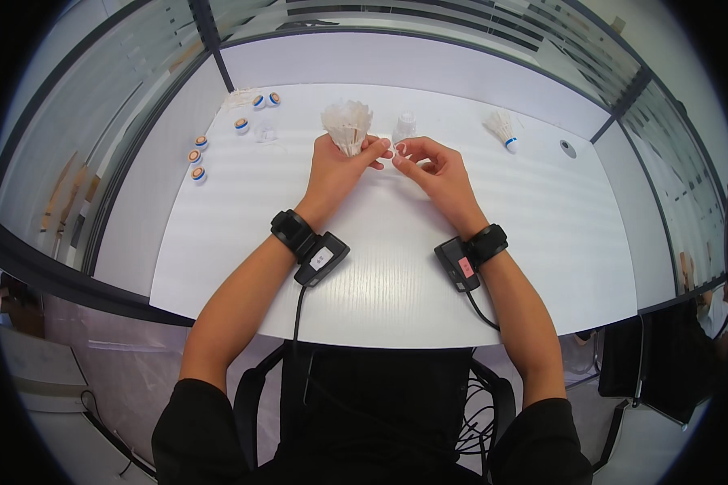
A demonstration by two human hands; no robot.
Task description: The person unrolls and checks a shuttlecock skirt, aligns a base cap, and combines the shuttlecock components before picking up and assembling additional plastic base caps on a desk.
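White desk (372,275); shuttlecock (347,124) in left fingers (371,151)

Cork heads (195,156) lie left of the feathers (347,124), a shuttlecock (503,129) right.

White desk (396,303), pale partition wall (380,58), striped glass panels (493,32), grey desk grommet (568,149), black armrest (247,404), tangled dark cables (481,436)

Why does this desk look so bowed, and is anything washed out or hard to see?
Head view: the fisheye lens bends the white desk and back partition, leaving dark corners; soft glare whitens the desktop's middle. Same head view: the shuttlecock in the left hand reads fairly clearly, but detail at the right hand's fingers is too small to tell.
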